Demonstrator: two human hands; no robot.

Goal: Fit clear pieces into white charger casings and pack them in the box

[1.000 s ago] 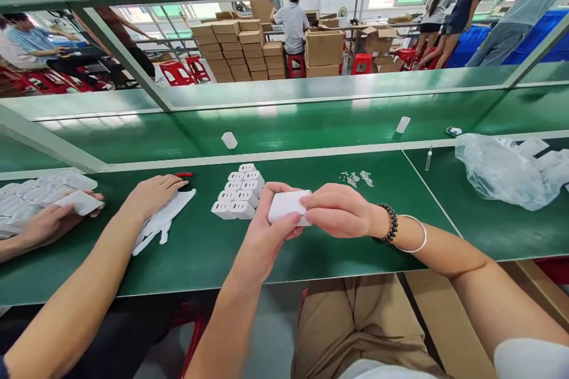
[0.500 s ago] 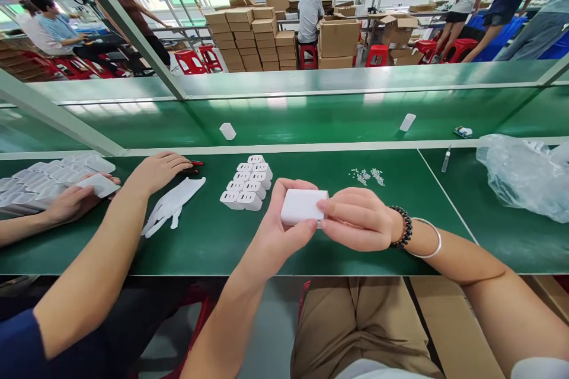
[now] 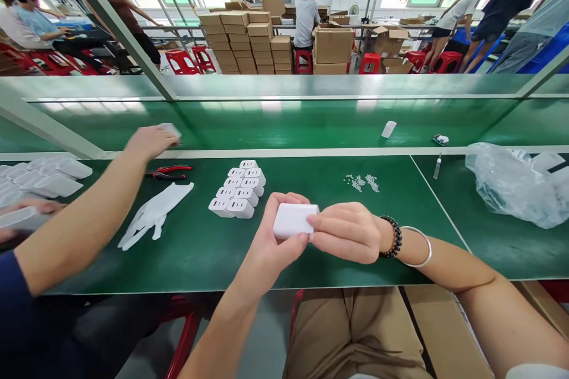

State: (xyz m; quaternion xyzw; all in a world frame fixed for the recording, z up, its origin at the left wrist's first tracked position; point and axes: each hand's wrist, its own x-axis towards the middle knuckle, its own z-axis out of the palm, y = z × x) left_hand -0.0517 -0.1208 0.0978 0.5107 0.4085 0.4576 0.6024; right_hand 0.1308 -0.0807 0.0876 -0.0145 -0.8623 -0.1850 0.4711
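A white charger (image 3: pixel 293 220), box-shaped with rounded edges, is held above the green bench. My left hand (image 3: pixel 280 237) wraps round its left side and underside, thumb along the front. The fingers of my right hand (image 3: pixel 349 232) pinch its right end; what lies under those fingertips is hidden. To the left of my hands stands a block of several white chargers (image 3: pixel 240 189) in two rows, slots facing up. Beyond my right hand lie small heaps of tiny pale pieces (image 3: pixel 362 182).
A co-worker's arm (image 3: pixel 102 201) reaches across at left, near white housings (image 3: pixel 42 177), pliers (image 3: pixel 171 172) and a white glove (image 3: pixel 156 213). Rightward are a plastic bag (image 3: pixel 511 183), a small tube (image 3: pixel 438 167) and a white piece (image 3: pixel 389 129) on the back ledge (image 3: pixel 275 124).
The co-worker's hand has moved up to the back ledge, where it covers or holds a white piece, uncovering the pliers. My hands keep the same grip on the charger. My view has shifted slightly.
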